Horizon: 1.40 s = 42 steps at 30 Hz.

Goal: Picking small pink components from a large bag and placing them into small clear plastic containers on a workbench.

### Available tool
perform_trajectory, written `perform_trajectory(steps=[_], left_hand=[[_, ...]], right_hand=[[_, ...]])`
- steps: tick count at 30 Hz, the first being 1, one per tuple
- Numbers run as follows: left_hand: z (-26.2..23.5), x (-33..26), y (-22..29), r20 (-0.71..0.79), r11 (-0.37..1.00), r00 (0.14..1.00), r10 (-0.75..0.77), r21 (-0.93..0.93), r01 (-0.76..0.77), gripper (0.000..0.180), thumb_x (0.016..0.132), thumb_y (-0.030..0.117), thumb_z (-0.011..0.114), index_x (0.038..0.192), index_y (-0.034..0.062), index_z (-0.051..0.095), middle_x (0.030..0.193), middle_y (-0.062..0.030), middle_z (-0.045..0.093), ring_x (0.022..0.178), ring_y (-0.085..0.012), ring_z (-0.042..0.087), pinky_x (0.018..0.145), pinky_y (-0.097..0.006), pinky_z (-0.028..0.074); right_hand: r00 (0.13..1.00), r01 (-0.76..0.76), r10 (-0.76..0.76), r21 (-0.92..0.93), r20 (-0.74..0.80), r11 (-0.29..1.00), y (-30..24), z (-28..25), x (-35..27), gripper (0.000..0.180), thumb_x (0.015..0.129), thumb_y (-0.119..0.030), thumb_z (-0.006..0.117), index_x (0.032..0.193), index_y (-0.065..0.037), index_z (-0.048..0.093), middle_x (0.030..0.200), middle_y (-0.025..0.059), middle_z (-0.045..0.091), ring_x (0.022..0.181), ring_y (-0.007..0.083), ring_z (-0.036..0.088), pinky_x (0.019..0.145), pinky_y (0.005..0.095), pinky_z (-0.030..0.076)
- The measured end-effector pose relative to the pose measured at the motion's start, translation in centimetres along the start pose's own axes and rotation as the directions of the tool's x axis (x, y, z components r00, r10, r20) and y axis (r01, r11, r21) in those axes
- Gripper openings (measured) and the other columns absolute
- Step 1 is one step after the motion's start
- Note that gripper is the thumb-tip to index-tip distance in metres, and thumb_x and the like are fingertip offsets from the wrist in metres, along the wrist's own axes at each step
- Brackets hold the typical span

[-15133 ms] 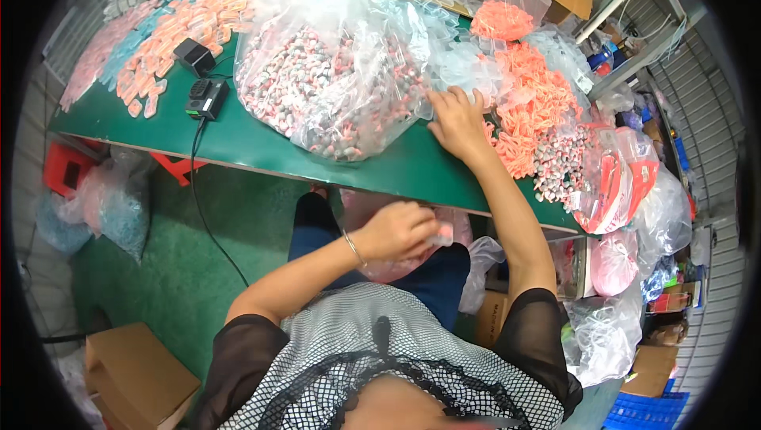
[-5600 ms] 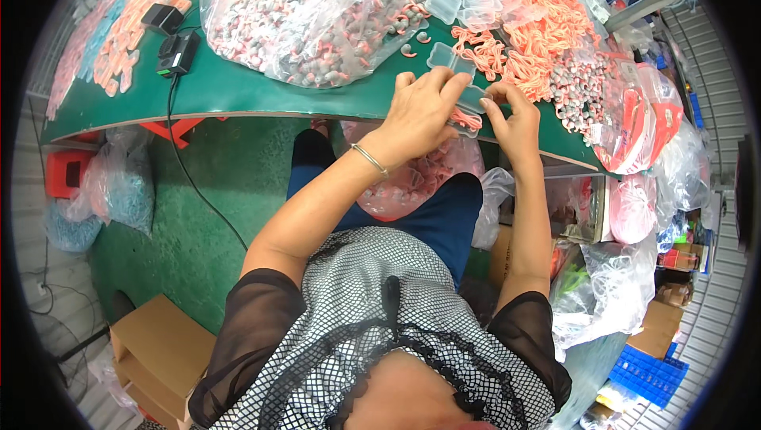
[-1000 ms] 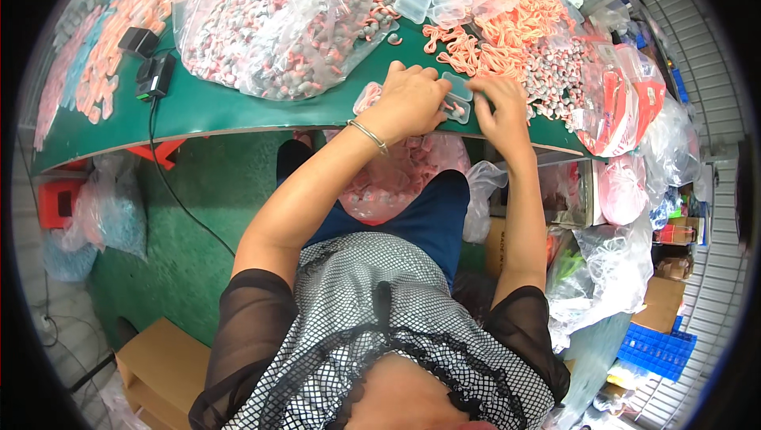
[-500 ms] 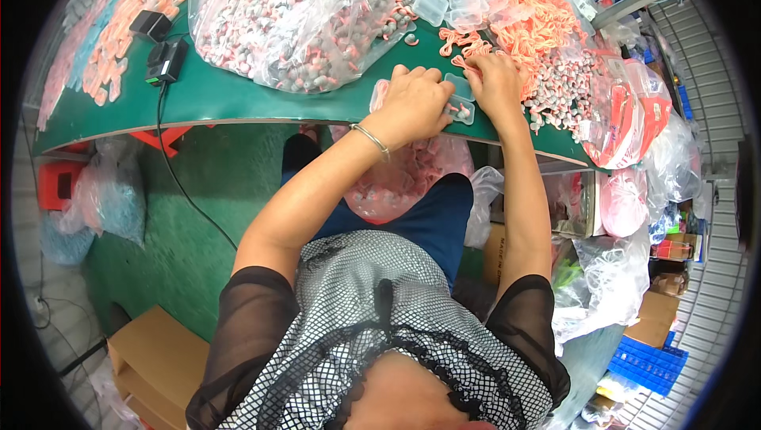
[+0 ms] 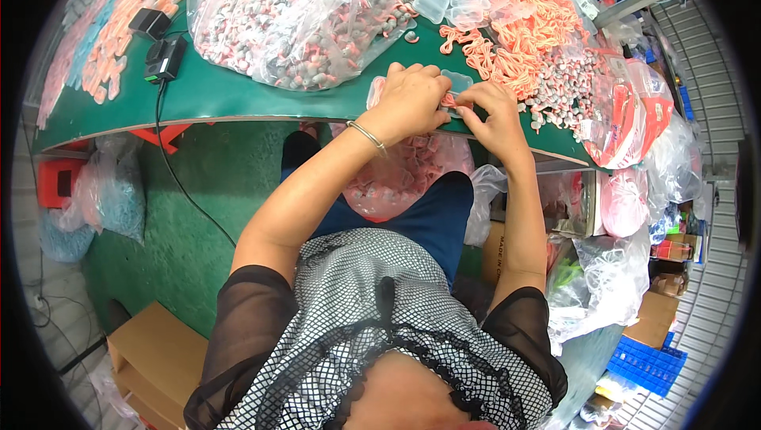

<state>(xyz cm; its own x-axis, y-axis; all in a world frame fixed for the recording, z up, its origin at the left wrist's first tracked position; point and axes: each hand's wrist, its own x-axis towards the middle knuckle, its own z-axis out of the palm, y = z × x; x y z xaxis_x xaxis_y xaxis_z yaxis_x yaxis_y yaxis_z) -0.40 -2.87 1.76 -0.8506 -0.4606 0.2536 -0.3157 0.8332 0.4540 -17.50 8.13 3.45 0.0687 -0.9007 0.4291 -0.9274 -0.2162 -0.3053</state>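
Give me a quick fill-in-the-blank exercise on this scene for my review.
The hand nearer the orange cords is the ____ one.
The bracelet circles the ____ wrist.
The tabletop is colored ____.
The big clear bag lies to the ____ of the orange cords.

Missing words: right; left; green; left.

The table [image 5: 261, 109] spans the frame's upper part. On it, rows of flat cases [image 5: 111, 45] lie upper left, with a corded device [image 5: 165, 59] to their right. A large bag [image 5: 305, 30] of small pieces sits top centre; right of it come loose containers [image 5: 432, 3], then a pile of cords [image 5: 531, 26], with a heap of pieces [image 5: 561, 91] before it. Near the front edge, a small box [image 5: 458, 79] lies between the left hand [image 5: 412, 99] and right hand [image 5: 493, 117]. A carton [image 5: 158, 339] stands lower left.
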Motion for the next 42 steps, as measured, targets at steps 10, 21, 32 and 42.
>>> perform_trajectory(steps=[10,21,32,42], left_hand=[[0.2,-0.1,0.3,-0.007,0.999,1.0,0.02,0.033,-0.02,0.041,0.071,0.029,0.079,0.106,0.0118,0.065,0.097,-0.0041,0.062,0.098,-0.0241,0.059,0.081,-0.041,0.037],[1.1,-0.3,-0.4,-0.21,0.98,0.957,0.2,0.043,-0.195,0.026,0.076,0.027,0.075,0.096,0.0119,0.067,0.086,-0.0049,0.062,0.086,-0.0227,0.062,0.077,-0.041,0.036],[1.1,0.1,-2.4,-0.261,0.94,0.903,0.341,0.084,-0.331,0.016,0.081,0.024,0.069,0.089,0.0107,0.066,0.083,-0.0038,0.061,0.083,-0.0219,0.062,0.074,-0.037,0.039],[-0.9,-2.3,-1.7,-0.243,0.929,0.918,0.314,0.278,-0.244,0.026,0.077,0.026,0.072,0.096,0.0122,0.063,0.084,-0.0031,0.058,0.079,-0.0215,0.06,0.074,-0.036,0.041]], right_hand=[[0.979,-0.203,0.204,-0.261,-0.023,0.944,2.2,1.1,1.2,0.021,0.082,-0.017,0.069,0.103,-0.012,0.069,0.098,0.005,0.065,0.101,0.0251,0.059,0.089,0.0436,0.038],[0.998,-0.015,0.026,0.175,-0.059,0.984,0.0,0.3,-1.6,0.028,0.077,-0.006,0.074,0.103,-0.001,0.063,0.101,0.0154,0.063,0.096,0.0325,0.061,0.083,0.0391,0.049],[0.971,-0.052,0.089,0.168,-0.221,0.984,-0.5,3.3,-1.1,0.026,0.077,-0.003,0.073,0.101,-0.001,0.065,0.093,0.0139,0.065,0.085,0.0315,0.062,0.075,0.0373,0.05],[0.936,-0.095,-0.049,-0.383,-0.349,0.919,5.6,2.9,8.2,0.027,0.08,-0.012,0.067,0.107,-0.013,0.069,0.107,0.0076,0.066,0.102,0.0264,0.06,0.094,0.0473,0.039]])
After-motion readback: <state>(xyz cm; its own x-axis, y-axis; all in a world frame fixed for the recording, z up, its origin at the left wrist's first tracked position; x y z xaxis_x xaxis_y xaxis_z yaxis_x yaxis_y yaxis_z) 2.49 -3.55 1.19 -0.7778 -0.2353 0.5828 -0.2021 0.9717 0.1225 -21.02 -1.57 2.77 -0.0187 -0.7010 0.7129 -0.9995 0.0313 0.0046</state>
